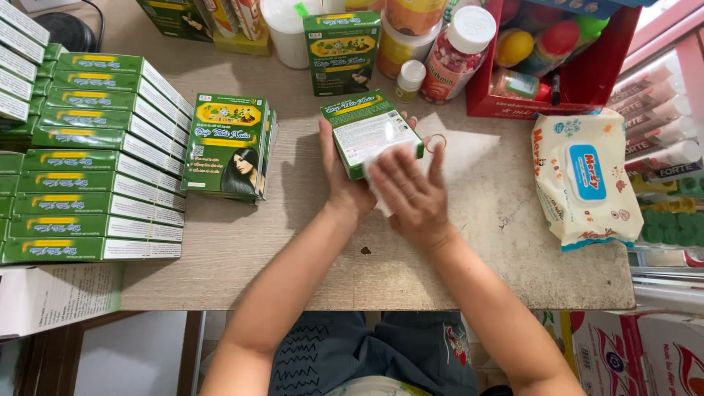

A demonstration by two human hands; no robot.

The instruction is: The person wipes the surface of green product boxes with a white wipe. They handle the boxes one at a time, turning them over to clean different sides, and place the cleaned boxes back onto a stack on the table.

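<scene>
Left hand (345,187) grips a green box (370,132) near the counter's (293,271) far edge; right hand (414,194) lies flat, pressing a white wipe (381,158) on it.

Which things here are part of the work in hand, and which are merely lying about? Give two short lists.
In use:
left hand
green box
right hand
white cloth

Lying about:
stacked green boxes
wet-wipes pack
red bin
white-capped bottle
</scene>
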